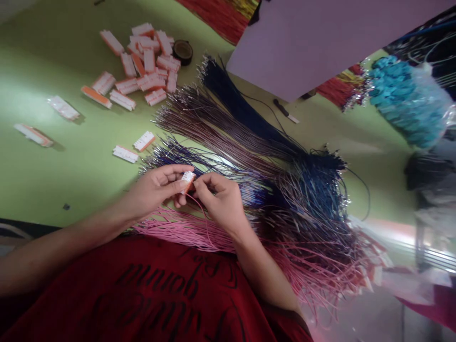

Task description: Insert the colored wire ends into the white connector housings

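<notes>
My left hand (156, 189) pinches a small white and orange connector block (187, 179) between thumb and fingers, above the green table (71, 156). Just to its right, my right hand (219, 197) is closed in a pinch on a thin pink wire (199, 211), its fingertips touching the block. Below both hands lies a bundle of pink wires (178, 230). Purple-blue wires (185, 156), brown wires (213, 128) and dark blue wires (242, 109) fan out behind them.
A heap of white and orange connector blocks (146, 61) lies at the far left, with stray ones (124, 153) nearer. A tape roll (183, 50) sits beside the heap. A lilac sheet (320, 38), red wire bundles (221, 16) and a bag of teal parts (406, 95) stand at the back.
</notes>
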Demonstrator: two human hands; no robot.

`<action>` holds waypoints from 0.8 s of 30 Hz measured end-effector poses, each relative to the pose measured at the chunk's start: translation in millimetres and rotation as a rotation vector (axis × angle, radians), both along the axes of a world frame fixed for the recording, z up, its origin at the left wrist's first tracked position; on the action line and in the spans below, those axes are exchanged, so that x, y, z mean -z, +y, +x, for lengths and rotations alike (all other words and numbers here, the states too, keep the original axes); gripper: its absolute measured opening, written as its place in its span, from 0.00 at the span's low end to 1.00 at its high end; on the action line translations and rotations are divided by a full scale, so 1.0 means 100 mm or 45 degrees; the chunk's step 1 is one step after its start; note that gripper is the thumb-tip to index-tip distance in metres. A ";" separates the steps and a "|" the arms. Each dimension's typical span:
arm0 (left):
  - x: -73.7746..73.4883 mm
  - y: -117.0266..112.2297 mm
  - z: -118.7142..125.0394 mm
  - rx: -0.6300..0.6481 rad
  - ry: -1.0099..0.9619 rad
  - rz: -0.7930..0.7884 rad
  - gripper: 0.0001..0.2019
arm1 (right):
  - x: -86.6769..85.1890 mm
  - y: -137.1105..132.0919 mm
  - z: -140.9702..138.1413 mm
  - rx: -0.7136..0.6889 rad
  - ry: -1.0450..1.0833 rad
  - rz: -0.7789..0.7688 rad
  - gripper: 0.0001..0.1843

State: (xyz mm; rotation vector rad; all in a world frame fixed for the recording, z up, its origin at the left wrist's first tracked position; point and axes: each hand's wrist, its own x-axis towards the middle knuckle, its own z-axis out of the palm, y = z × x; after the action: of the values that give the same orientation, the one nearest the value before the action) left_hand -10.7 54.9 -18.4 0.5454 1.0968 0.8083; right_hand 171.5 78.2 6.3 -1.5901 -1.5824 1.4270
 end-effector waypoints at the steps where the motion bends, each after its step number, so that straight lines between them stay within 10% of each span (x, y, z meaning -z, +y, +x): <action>1: -0.01 0.00 0.00 -0.003 -0.017 -0.001 0.26 | 0.00 -0.01 0.01 0.005 0.014 -0.013 0.09; 18: -0.14 0.06 0.09 0.008 -0.026 0.017 0.26 | 0.04 -0.07 0.03 -0.015 -0.029 0.092 0.06; 24: -0.10 0.10 0.08 -0.113 -0.062 0.027 0.27 | -0.04 0.37 0.23 0.028 -0.224 0.290 0.11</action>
State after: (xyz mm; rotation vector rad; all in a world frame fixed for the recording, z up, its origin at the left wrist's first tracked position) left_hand -2.5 65.1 -8.7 0.4952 1.0743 0.9068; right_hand 194.4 115.4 10.2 -1.6262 -1.7509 1.0753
